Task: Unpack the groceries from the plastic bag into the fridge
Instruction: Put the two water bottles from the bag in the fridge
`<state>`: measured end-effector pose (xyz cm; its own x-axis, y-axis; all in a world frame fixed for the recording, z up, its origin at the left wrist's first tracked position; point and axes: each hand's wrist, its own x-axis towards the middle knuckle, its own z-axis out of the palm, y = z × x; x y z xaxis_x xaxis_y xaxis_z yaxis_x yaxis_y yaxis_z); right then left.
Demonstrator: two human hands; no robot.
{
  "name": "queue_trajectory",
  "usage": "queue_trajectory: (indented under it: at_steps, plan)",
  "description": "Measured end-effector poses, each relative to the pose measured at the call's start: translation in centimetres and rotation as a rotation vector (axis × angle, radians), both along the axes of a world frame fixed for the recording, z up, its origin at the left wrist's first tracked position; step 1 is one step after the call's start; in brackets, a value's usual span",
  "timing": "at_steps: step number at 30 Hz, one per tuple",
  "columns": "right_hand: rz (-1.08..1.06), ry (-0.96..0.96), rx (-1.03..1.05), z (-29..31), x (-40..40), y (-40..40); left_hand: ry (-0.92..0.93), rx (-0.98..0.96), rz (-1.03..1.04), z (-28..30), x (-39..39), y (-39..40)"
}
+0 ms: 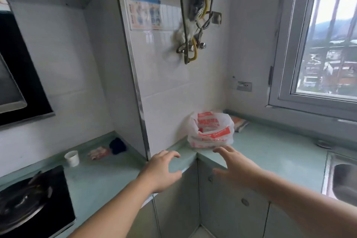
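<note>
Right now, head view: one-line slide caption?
Both hands, left and right, open, reaching toward the plastic bag on the counter.

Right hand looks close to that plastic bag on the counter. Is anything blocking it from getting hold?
Probably yes. The right hand is open, its fingertips almost at the near side of the plastic bag, and only bare counter lies between. The left hand hovers clear to the side.

The plastic bag (pixel 211 131) hides its contents; sink (pixel 342 179) and stove (pixel 34 203) are cut off by edges

Head-worn wide view, forward and downward, close above a green countertop (pixel 270 147) corner.
</note>
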<state>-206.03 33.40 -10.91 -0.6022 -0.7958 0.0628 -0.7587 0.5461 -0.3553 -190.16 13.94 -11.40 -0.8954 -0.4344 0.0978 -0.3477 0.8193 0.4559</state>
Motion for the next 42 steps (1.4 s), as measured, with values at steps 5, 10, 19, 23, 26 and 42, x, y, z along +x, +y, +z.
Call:
queue_trajectory:
  at_steps: [5,10,19,23,26,42]
  plan:
    - [0.000,-0.136,0.028,-2.9,-7.8,-2.1,-0.109,-0.033,0.011,-1.0,-8.0,-2.3]
    - [-0.032,-0.221,0.061,-4.3,-14.0,-4.0,-0.174,-0.054,-0.016,-1.9,-14.8,-4.6]
    - [-0.070,-0.252,0.174,-5.5,-24.1,-10.0,-0.184,0.037,-0.126,-5.6,-28.3,-11.9]
    - [-0.132,-0.264,0.200,-5.5,-28.6,-13.9,-0.210,0.111,-0.182,-7.8,-34.4,-16.4]
    - [-0.173,-0.266,0.159,-5.8,-31.7,-16.7,-0.172,0.170,-0.205,-8.9,-38.9,-19.2]
    - [-0.218,-0.266,0.182,-15.5,-47.5,-27.8,-0.359,0.100,-0.290,-16.6,-51.9,-23.0]
